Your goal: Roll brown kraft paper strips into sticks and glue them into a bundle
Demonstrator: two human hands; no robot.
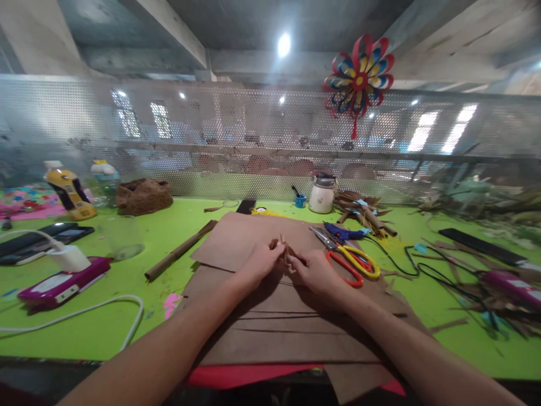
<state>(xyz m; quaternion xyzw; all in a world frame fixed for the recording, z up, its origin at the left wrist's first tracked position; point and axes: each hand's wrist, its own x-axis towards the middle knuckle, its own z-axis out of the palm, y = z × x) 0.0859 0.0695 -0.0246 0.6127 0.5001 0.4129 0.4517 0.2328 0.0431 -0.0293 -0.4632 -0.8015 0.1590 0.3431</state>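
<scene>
Above a stack of brown kraft paper sheets [270, 347], my left hand [267, 260] and my right hand [311, 267] meet with fingertips pinched. Between them is a small folded or twisted piece of brown paper [282, 241]; its lower part is hidden by my fingers. Right of my right hand, scissors with red handles [347, 276] and scissors with yellow handles [363, 260] lie on the sheets. Just behind these rests a blue glue gun [341, 232]. A rolled brown paper tube [180, 252] lies to the left of the stack.
Purple power strips sit left [67, 285] and right [511, 287], with cables across the green table [101, 338]. A white jar [322, 194], a small blue pot [300, 201] and a clear cup [122, 239] stand farther back. Paper scraps [452, 265] litter the right side.
</scene>
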